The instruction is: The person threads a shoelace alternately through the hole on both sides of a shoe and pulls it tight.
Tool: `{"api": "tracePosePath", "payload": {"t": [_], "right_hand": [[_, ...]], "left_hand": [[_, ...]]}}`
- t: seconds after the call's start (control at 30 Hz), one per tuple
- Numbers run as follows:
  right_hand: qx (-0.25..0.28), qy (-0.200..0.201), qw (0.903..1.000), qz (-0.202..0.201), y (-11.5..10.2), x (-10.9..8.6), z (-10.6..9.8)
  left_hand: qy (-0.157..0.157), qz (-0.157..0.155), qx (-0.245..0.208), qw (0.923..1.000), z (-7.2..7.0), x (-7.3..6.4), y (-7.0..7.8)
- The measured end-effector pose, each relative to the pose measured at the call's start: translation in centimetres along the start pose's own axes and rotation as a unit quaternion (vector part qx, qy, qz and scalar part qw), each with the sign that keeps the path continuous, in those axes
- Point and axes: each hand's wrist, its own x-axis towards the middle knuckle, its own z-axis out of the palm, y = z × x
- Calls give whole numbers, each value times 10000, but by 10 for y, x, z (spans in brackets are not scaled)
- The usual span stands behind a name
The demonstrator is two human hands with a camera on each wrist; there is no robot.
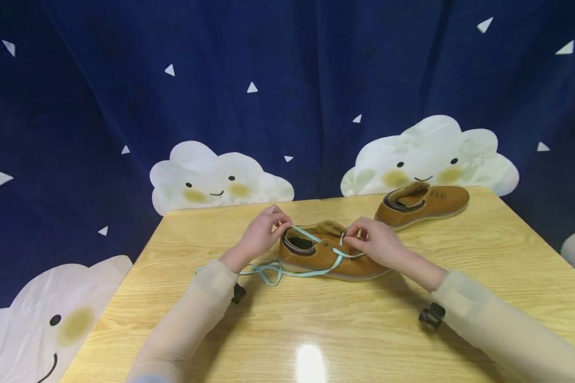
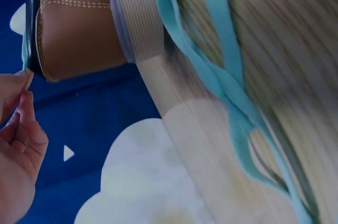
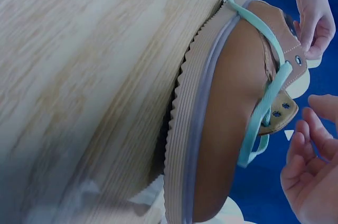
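Note:
A tan leather shoe (image 1: 311,263) sits on the table with its toe to the right. A flat light-blue shoelace (image 3: 262,106) runs through its front eyelets. My left hand (image 1: 263,234), at the heel end, pinches one stretch of the lace between thumb and fingertips, pulled back over the shoe's opening. Beside the tongue (image 3: 278,113), my right hand (image 3: 317,155) has its fingers loosely bent, thumb near the index finger; no lace shows between them in the right wrist view. Another length of lace (image 2: 235,97) trails in loops on the table behind the heel.
A second tan shoe (image 1: 441,201), with no lace visible in its eyelets, stands at the back right of the wooden table (image 1: 249,340). Behind the table hangs a dark blue curtain (image 1: 287,122) with white clouds and triangles.

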Motion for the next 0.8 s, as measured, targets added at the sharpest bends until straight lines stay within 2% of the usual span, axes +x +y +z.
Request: {"api": "tracePosePath", "payload": {"t": [0.1,0.37,0.53,0.8], "right_hand": [[-79,-19,9999,122,2,-1,-3],[-299,-473,9980,280,5,-2,-5],[-44,-817,9962,293,4,-3,1],[536,-968,9935,262,4,-3,8]], "left_hand": [[69,-105,-68,9999,-4,-4,-4],[161,-487,-114,9986,-17,-17,-14],[204,-662,-103,9975,-21,-24,-21],[170,-889,-137,9958,-28,-32,-26]]}}
